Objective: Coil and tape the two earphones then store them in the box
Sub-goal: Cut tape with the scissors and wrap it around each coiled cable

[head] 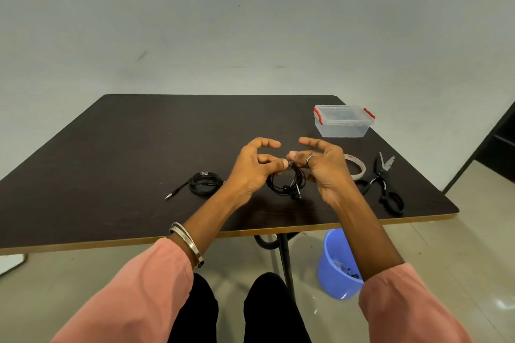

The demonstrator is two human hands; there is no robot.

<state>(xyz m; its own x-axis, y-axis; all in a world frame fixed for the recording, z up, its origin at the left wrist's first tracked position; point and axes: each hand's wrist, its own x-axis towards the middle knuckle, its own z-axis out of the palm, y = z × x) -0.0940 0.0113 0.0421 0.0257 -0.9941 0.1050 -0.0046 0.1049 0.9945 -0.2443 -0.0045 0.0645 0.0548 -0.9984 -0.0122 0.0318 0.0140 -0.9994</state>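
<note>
Left hand (pixel 252 168): pinching the top of the black earphone coil (pixel 287 182), index finger lifting clear.
Right hand (pixel 324 166): pinching the same spot.
Second earphone (pixel 204 181): lying coiled on the table (pixel 125 153), left.
Box (pixel 343 121): sitting lidded, far right.
Bucket (pixel 334 264): standing on the floor, holding scraps.

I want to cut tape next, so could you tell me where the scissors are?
In the head view the scissors lie on the table's right side, just right of the tape roll and nearer than the box.

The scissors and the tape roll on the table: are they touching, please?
Cannot tell: in the head view the scissors lie right beside the tape roll, with any gap hidden.
</note>
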